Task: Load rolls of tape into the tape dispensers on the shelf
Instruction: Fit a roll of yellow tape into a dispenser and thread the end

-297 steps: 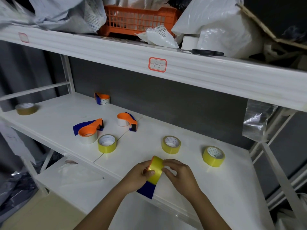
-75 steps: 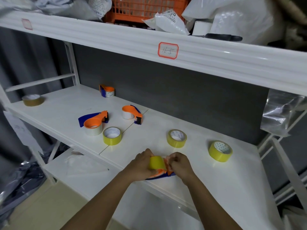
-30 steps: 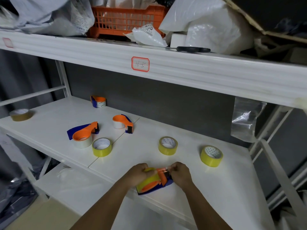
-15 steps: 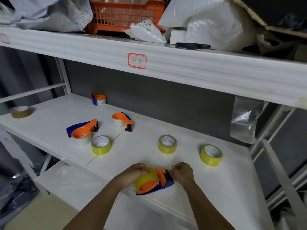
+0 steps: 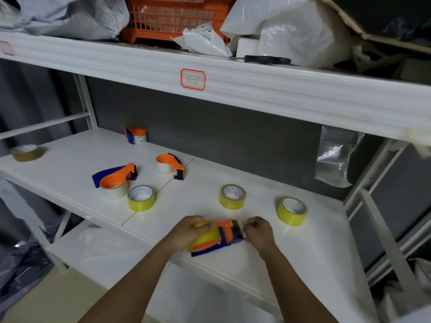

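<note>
both hands on a yellow-loaded dispenser (shelf front edge)

I note an orange-and-blue tape dispenser lying on its side at the shelf's front edge, a yellow roll seated in it. Three loose yellow rolls lie flat: one left of centre, one mid-shelf, one to the right, all apart. Three more dispensers carry white rolls: front left, middle, rear. A brown roll lies far left.
</note>
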The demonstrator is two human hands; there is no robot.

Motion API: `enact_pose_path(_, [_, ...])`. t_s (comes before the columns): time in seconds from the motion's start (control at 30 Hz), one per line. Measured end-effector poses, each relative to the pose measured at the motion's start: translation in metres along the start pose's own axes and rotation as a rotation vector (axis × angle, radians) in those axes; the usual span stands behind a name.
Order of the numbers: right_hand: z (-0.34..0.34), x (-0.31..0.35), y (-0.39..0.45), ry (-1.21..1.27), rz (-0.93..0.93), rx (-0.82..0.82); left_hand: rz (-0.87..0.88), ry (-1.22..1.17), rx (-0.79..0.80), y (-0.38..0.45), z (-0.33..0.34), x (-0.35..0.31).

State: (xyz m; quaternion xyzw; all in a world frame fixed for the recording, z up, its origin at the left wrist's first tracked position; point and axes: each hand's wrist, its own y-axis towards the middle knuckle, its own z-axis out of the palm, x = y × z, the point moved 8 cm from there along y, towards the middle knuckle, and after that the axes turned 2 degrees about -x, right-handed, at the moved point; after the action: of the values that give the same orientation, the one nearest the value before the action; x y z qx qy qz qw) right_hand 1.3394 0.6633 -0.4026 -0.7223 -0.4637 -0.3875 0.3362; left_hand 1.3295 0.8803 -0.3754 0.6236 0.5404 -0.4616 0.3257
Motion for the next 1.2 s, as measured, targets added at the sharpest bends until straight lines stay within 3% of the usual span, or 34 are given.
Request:
enact_pose_path(0.17, [-0.019,0.043,-0.026,0.131,-0.196,-0.042,0.138,-0.026,0.041,-0.015,-0.019,-0.027])
enact_pose_path(0.4, [-0.028,0.116,-0.071,0.116,-0.509,0.049,0.235,-0.004,0.024,-0.042,-0.049,-0.054])
enact_pose_path(0.67, [-0.027,0.145,-0.091,0.169,-0.539,0.017,0.209,0.078,-0.429,-0.061,-0.082,-0.071])
enact_pose_path(1.07, [-0.046,0.144,-0.085,0.235,-0.453,-0.139,0.336,0.01,-0.497,-0.074,-0.101,-0.086])
enact_pose_path(1.2, [-0.049,0.154,-0.092,0.252,-0.527,-0.096,0.346,-0.01,-0.51,-0.079,-0.11,-0.09])
